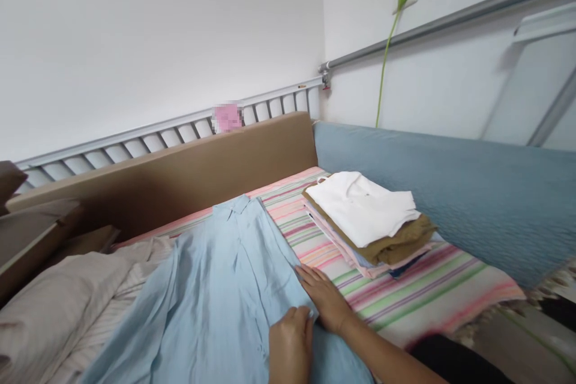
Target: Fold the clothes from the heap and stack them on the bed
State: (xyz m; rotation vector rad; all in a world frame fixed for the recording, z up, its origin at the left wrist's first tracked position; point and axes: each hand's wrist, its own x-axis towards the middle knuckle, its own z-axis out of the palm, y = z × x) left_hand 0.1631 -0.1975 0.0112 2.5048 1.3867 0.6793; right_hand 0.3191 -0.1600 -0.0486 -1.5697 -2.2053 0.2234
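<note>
A light blue shirt [216, 288] lies spread on the striped bed sheet [405, 300], collar toward the headboard. My left hand [290, 348] rests on the shirt's lower right part, fingers curled and pinching the fabric edge. Beside it, my right hand [324, 299] lies flat on the shirt's right edge with fingers stretched out, palm down. Both hands touch the cloth close together.
A stack of folded clothes [369, 222], white on top, sits on the sheet to the right. A beige pile of laundry [67, 306] lies left. Behind stand the brown headboard [180, 174] and a blue quilt [472, 204] along the right wall. A green cable [386, 54] hangs from a socket.
</note>
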